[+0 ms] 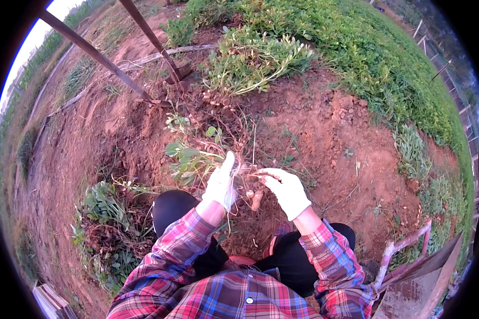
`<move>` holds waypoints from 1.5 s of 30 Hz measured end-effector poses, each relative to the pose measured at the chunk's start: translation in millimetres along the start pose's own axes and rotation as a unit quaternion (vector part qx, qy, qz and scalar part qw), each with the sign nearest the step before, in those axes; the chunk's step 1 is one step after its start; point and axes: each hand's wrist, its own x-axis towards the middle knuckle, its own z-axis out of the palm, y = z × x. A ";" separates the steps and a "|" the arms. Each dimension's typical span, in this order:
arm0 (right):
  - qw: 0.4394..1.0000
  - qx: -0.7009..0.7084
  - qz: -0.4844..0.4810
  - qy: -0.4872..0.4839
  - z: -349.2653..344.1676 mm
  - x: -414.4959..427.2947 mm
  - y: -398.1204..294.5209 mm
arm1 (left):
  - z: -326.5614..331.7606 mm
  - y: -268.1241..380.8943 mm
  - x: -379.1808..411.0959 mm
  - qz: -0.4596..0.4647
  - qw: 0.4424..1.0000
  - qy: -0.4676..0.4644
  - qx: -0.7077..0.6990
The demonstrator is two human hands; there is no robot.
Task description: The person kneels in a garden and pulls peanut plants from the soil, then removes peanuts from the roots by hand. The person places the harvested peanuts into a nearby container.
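My left hand, in a white glove, holds an uprooted peanut plant near its root end. Leaves of that plant stick out to the left of the hand, and thin roots trail from it. To the right, my right hand, also gloved in white, pinches the roots between thumb and fingers. Pale peanut pods dangle between both hands, just above the reddish soil. What exactly sits between the right fingertips is too small to tell.
Pulled peanut plants lie in a heap at my left, and more lie ahead with pods showing. Two long wooden handles rise at upper left. A pinkish metal frame stands at lower right. Green crop grows beyond.
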 end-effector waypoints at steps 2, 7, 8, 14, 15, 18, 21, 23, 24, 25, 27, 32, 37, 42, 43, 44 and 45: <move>0.995 0.099 0.000 0.009 4.2 -4.3 1.5 | -4.0 -2.6 4.0 -0.002 1.000 -0.008 -0.012; 0.929 0.366 -0.002 0.056 -0.3 -9.0 14.1 | -12.2 -5.4 9.0 -0.011 0.999 -0.009 -0.036; 0.928 0.365 -0.013 0.071 -10.4 -10.4 16.1 | -13.0 -5.2 9.9 0.001 0.999 -0.020 -0.040; 0.954 0.266 0.099 0.096 -42.7 -30.4 13.9 | -19.5 0.2 15.1 0.007 0.999 -0.003 -0.050; 0.955 0.244 0.144 0.090 -49.3 -40.1 18.6 | -16.0 -0.6 14.9 0.006 0.998 0.002 -0.057; 0.938 0.320 0.126 0.050 -64.3 -82.4 0.7 | -18.8 0.7 12.5 0.010 0.998 -0.006 -0.069; 0.910 0.355 -0.048 0.209 -112.5 -142.5 -63.7 | -29.7 8.0 3.2 0.016 0.999 -0.013 -0.047; 0.812 0.447 -0.315 0.203 -158.7 -199.7 -115.7 | -29.1 0.3 15.7 -0.022 0.996 -0.042 -0.082; 0.744 0.482 -0.436 0.155 -180.4 -225.7 -139.7 | -23.4 -2.8 14.1 -0.016 0.997 -0.028 -0.070; 0.743 0.429 -0.452 0.245 -180.3 -223.7 -144.7 | -17.5 -2.4 11.4 -0.004 0.998 -0.013 -0.055; 0.797 0.345 -0.395 0.301 -169.3 -202.7 -149.6 | -14.9 -5.5 13.4 -0.015 0.997 -0.050 -0.055; 0.995 -0.024 -0.053 0.086 -42.1 -94.4 -78.0 | -30.5 -1.7 16.2 -0.002 0.995 -0.057 -0.078; 0.838 -0.470 -0.272 0.045 21.3 -50.5 -34.7 | -10.8 -4.1 12.3 0.020 0.995 0.033 -0.089; 0.922 -0.327 -0.201 0.052 23.8 -27.7 -16.0 | -23.2 1.3 18.1 0.017 0.995 -0.005 -0.100; 0.927 -0.313 -0.201 0.055 21.3 -25.0 -14.5 | -23.5 2.7 20.5 0.022 0.995 -0.007 -0.095; 0.931 -0.299 -0.200 0.058 18.5 -22.5 -12.5 | -24.7 -0.1 18.8 0.029 0.995 0.004 -0.098; 0.935 -0.286 -0.199 0.063 14.6 -20.6 -11.1 | -24.3 0.0 18.3 0.019 0.995 -0.002 -0.098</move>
